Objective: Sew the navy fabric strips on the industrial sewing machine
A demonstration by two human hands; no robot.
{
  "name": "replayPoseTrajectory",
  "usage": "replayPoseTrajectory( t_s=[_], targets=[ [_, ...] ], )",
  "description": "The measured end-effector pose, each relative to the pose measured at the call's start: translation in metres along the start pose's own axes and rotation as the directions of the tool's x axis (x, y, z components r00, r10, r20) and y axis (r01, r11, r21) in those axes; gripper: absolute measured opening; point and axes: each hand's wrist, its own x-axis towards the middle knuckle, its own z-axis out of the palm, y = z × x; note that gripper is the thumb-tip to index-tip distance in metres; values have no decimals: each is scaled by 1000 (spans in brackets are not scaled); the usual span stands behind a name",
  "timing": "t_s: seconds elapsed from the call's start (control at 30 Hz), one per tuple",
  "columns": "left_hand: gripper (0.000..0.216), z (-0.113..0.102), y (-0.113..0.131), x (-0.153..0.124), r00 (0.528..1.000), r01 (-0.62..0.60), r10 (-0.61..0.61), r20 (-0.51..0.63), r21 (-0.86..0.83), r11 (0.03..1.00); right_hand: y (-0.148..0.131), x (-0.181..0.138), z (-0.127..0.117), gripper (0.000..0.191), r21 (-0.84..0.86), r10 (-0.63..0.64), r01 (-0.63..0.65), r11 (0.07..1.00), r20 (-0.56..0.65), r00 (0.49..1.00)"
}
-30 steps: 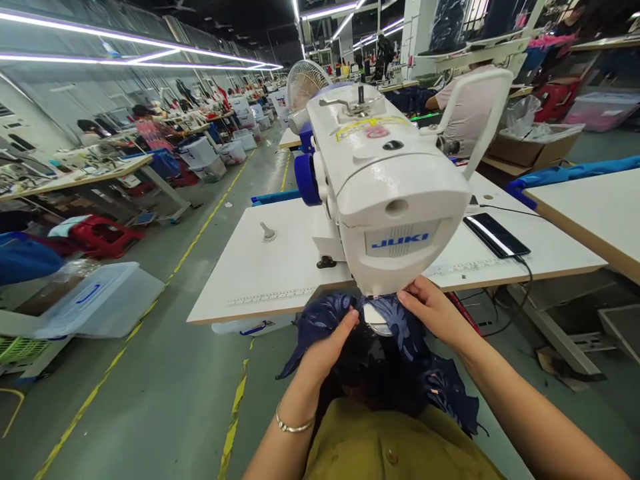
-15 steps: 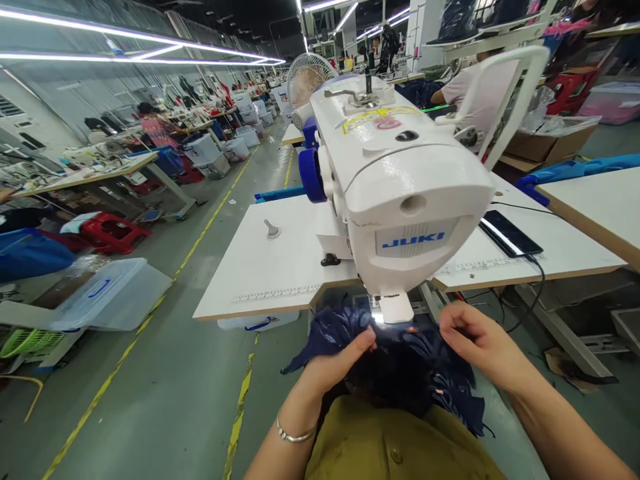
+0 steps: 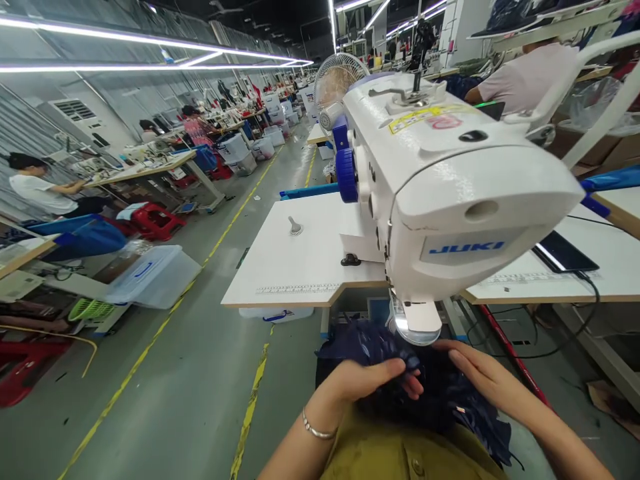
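Observation:
A white sewing machine (image 3: 480, 193) marked JUKI stands in front of me. Under its head lies a bunched, ruffled dark navy fabric (image 3: 365, 343), which drapes down to my lap. My left hand (image 3: 367, 381) grips the fabric just left of the needle area, thumb on top and fingertips curled beneath. On the right, my right hand (image 3: 485, 377) rests against the fabric with fingers stretched toward the needle area; its fingertips are partly hidden. A clear round guard (image 3: 417, 333) and the machine head cover the needle.
The white table (image 3: 280, 260) has a printed ruler along its front edge. A black phone (image 3: 565, 252) with a cable lies at right. A fan (image 3: 340, 77) stands behind the machine. Lidded plastic boxes (image 3: 155, 273) line the left aisle. Other people sit at machines on both sides.
My view has turned left and closer to the machine. My left hand has gathered the fabric's edge toward me. My right hand has gone from curled fingers to stretched ones beside the needle area.

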Motion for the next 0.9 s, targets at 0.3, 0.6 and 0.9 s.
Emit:
replayPoseTrajectory(
  t_s=[0.3,0.6,0.9],
  targets=[
    [49,4,2,-11,984,134,-92,-154,294,946,-88,11,-12,31,-14,-104,109,994,191,976],
    [25,5,36,15,754,-235,369,-543,301,924,-102,45,-48,30,138,-120,157,978,-244,962],
    [44,16,41,35,819,-95,78,-568,0,995,-67,108,-105,23,-220,-242,172,960,-353,904]
  ],
)
